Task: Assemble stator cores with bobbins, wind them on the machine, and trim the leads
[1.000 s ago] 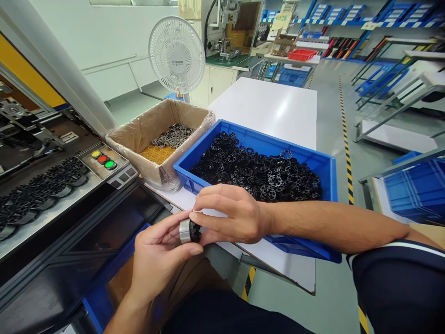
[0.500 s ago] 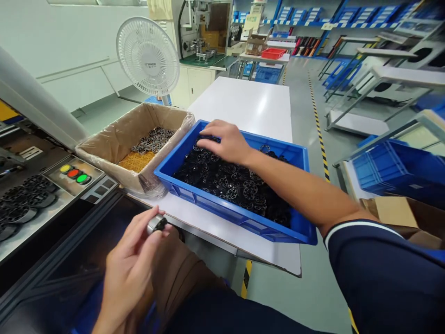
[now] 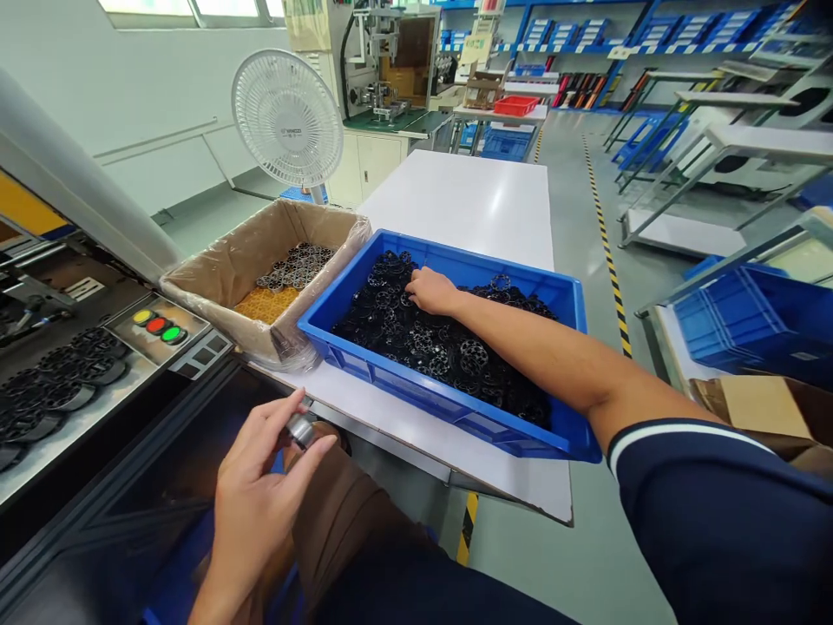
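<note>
Between the thumb and fingers of my left hand (image 3: 264,477) is a small silvery metal ring part (image 3: 300,429), in front of the table edge. My right hand (image 3: 432,291) reaches into the blue bin (image 3: 416,395), its fingers closed down among the black round parts (image 3: 396,334); what they pinch, if anything, is hidden. The bin sits on the white table (image 3: 455,195). Left of it stands a plastic-lined cardboard box (image 3: 225,299) with grey rings (image 3: 296,265) and yellow pieces (image 3: 266,305) inside.
At the left, a machine panel has yellow, red and green buttons (image 3: 157,325), with rows of black parts (image 3: 58,391) beside it. A white fan (image 3: 287,117) stands behind the box. Carts (image 3: 683,233) and blue crates (image 3: 748,317) are on the right.
My right hand has lowered into the black parts and its fingers have closed. My left hand has turned a little with the metal ring, and the view has shifted slightly.
</note>
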The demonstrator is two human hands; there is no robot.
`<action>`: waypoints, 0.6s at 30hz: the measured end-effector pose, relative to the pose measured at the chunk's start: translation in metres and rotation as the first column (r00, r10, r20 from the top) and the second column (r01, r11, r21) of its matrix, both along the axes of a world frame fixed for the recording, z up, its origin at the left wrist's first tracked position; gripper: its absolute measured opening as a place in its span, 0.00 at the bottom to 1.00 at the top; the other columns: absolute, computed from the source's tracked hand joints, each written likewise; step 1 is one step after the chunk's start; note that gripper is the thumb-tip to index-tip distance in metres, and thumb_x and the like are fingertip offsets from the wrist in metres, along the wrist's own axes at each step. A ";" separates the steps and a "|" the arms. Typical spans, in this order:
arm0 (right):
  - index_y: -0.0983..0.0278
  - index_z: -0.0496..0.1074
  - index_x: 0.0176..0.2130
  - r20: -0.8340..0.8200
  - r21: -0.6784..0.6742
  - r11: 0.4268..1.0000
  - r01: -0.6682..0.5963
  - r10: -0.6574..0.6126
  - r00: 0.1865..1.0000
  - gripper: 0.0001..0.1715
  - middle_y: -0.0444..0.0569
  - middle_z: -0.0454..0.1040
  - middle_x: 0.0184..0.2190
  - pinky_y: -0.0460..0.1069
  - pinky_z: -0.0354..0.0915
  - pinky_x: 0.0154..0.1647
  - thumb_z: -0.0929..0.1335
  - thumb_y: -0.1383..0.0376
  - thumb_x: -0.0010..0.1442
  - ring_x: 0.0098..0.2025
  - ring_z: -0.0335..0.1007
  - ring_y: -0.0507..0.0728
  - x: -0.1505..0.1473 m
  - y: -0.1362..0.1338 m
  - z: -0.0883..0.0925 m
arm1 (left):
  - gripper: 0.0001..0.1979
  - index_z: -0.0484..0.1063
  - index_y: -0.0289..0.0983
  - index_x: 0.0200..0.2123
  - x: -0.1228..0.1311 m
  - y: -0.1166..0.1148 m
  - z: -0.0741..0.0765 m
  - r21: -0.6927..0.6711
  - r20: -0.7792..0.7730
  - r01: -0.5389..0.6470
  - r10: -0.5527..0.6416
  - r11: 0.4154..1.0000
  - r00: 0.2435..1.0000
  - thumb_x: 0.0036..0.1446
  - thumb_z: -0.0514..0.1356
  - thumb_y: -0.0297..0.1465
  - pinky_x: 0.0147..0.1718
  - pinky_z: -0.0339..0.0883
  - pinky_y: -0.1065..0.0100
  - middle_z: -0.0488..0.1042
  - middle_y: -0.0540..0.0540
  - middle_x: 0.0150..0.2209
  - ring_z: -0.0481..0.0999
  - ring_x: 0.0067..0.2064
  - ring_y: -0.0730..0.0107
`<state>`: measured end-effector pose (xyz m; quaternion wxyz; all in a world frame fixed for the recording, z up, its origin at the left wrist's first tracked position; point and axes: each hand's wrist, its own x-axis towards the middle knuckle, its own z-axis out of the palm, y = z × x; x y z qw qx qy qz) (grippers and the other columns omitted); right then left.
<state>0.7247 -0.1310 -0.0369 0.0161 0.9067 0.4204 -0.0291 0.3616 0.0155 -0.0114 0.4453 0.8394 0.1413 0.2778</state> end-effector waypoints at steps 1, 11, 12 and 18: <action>0.67 0.74 0.48 -0.004 -0.014 1.000 -0.008 0.008 1.000 0.15 0.55 0.72 0.52 0.59 0.66 0.56 0.67 0.59 0.67 0.55 0.68 0.62 0.001 0.000 -0.001 | 0.27 0.74 0.45 0.56 -0.001 -0.002 0.000 -0.036 0.008 -0.005 0.005 0.999 1.000 0.52 0.70 0.32 0.43 0.72 0.67 0.77 0.45 0.48 0.77 0.42 0.65; 0.67 0.72 0.49 -0.160 -0.017 0.994 -0.109 0.105 0.981 0.15 0.51 0.75 0.46 0.56 0.73 0.48 0.68 0.59 0.67 0.45 0.75 0.57 -0.008 0.010 -0.005 | 0.20 0.78 0.40 0.50 -0.009 -0.010 0.018 -0.384 0.101 -0.013 0.056 0.923 0.993 0.52 0.70 0.30 0.39 0.79 0.71 0.82 0.45 0.47 0.83 0.38 0.67; 0.67 0.72 0.48 -0.169 0.000 0.994 -0.105 0.104 0.980 0.15 0.50 0.75 0.45 0.56 0.73 0.46 0.68 0.59 0.67 0.44 0.75 0.56 -0.009 0.010 -0.005 | 0.20 0.78 0.41 0.50 -0.009 -0.011 0.019 -0.395 0.113 0.000 0.048 0.919 0.992 0.52 0.70 0.30 0.39 0.79 0.73 0.82 0.45 0.47 0.83 0.38 0.69; 0.69 0.73 0.35 -0.118 0.304 0.951 -0.055 0.095 0.988 0.05 0.50 0.77 0.32 0.50 0.70 0.43 0.69 0.68 0.62 0.36 0.74 0.55 -0.043 0.019 0.026 | 0.21 0.78 0.38 0.49 -0.007 -0.011 0.022 -0.511 0.157 0.060 0.024 0.857 0.987 0.51 0.71 0.27 0.39 0.78 0.76 0.81 0.42 0.49 0.83 0.37 0.71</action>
